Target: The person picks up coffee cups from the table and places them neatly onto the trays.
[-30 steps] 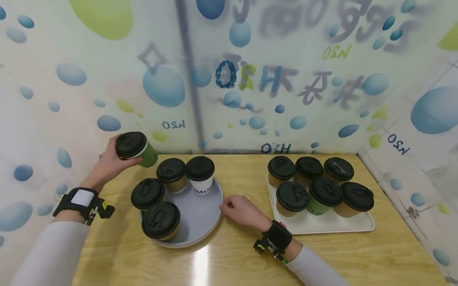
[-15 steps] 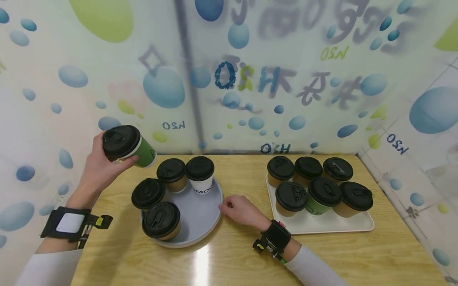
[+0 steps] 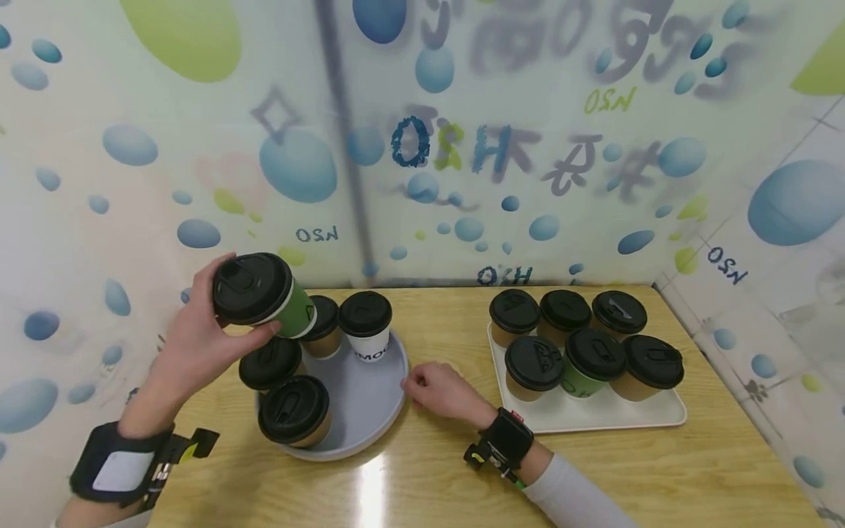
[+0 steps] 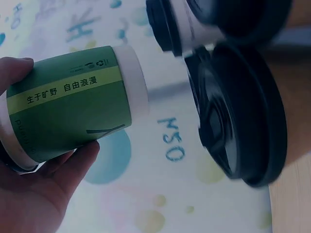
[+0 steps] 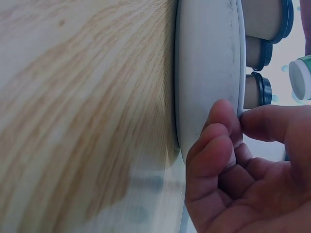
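My left hand (image 3: 198,341) grips a green paper coffee cup (image 3: 295,309) with a black lid. It is tilted, base to the right, in the air above the left side of a round grey-blue tray (image 3: 363,400). In the left wrist view, thumb and fingers lie around the cup's green sleeve (image 4: 73,111). On the tray stand several lidded cups: a white cup (image 3: 370,345) at the back, the others brown, including a front brown cup (image 3: 310,433). My right hand (image 3: 445,392) pinches the tray's right rim; the right wrist view shows its fingers outside the rim (image 5: 211,63).
On the right, a cream rectangular tray (image 3: 594,422) bears several black-lidded cups in two rows, one a green cup (image 3: 581,383). Both trays sit on a wooden table (image 3: 436,469). A patterned wall covering (image 3: 422,242) rises behind the table's far edge.
The green cup first moved slightly left and up in my left hand, then right and down, now overlapping the round tray's rear-left cups in the head view. The right hand stays at the rim.
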`<state>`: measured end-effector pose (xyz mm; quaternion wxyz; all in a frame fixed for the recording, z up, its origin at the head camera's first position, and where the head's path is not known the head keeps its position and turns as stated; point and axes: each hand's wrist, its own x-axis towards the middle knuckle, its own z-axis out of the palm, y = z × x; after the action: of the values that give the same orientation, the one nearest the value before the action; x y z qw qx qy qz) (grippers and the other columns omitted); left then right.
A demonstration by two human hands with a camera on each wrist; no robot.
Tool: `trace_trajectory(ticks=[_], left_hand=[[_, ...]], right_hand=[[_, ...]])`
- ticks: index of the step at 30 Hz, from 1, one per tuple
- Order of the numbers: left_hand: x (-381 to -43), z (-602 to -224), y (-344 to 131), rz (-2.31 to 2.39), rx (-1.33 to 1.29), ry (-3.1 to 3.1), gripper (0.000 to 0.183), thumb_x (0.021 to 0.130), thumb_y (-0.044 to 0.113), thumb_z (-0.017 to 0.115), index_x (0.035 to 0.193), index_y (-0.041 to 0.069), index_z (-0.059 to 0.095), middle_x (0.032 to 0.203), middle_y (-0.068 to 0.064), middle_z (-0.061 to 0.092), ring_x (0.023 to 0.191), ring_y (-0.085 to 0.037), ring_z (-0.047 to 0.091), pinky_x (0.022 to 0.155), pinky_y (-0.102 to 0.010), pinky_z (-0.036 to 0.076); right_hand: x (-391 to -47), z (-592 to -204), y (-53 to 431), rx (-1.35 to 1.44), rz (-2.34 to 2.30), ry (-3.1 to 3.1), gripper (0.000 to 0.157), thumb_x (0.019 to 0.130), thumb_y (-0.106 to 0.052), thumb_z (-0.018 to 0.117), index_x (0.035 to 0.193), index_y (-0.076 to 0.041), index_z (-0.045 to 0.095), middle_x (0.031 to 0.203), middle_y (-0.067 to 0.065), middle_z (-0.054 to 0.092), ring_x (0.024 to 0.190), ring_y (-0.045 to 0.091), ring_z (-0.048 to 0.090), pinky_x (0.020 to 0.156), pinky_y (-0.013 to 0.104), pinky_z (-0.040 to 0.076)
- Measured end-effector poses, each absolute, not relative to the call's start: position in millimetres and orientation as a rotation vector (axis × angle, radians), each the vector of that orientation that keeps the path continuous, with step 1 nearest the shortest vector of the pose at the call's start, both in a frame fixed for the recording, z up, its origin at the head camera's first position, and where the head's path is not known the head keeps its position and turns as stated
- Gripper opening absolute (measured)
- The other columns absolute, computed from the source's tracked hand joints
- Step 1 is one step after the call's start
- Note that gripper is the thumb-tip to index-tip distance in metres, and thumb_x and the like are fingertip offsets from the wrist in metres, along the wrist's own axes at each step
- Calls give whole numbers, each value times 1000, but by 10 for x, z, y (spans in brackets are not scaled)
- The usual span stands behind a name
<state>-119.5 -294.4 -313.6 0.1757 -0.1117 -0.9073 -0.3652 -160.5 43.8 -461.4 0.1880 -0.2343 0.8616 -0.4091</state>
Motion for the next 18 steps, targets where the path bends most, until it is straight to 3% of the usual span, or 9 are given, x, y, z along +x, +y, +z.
trace_trajectory(ticks=[2,4,18], left_hand=[[-1144,-3137,-2861,-1044,-339,-2579,117,78,8,88,166,15,11,145,-30,46,121,-50,55,90,-52,48],[-1114,-3152,-2774,-1057,-373,-2586,121,76,8,90,167,16,10,145,-31,46,125,-52,52,90,-67,42],[-1091,-3424,-2322,-1058,-606,-2703,100,72,15,95,151,2,35,136,-22,56,120,-41,60,95,-61,49]], right_hand=[[-1605,-4612,439,-661,-1150,2427,33,106,-27,58,78,-10,66,63,-5,57,52,9,44,50,24,32],[-1608,-4608,441,-665,-1147,2429,33,106,-27,57,78,-10,66,63,-5,57,53,9,44,50,24,32],[-1607,-4601,457,-700,-1151,2432,34,107,-26,56,80,-8,67,62,-7,57,52,7,44,50,23,32]])
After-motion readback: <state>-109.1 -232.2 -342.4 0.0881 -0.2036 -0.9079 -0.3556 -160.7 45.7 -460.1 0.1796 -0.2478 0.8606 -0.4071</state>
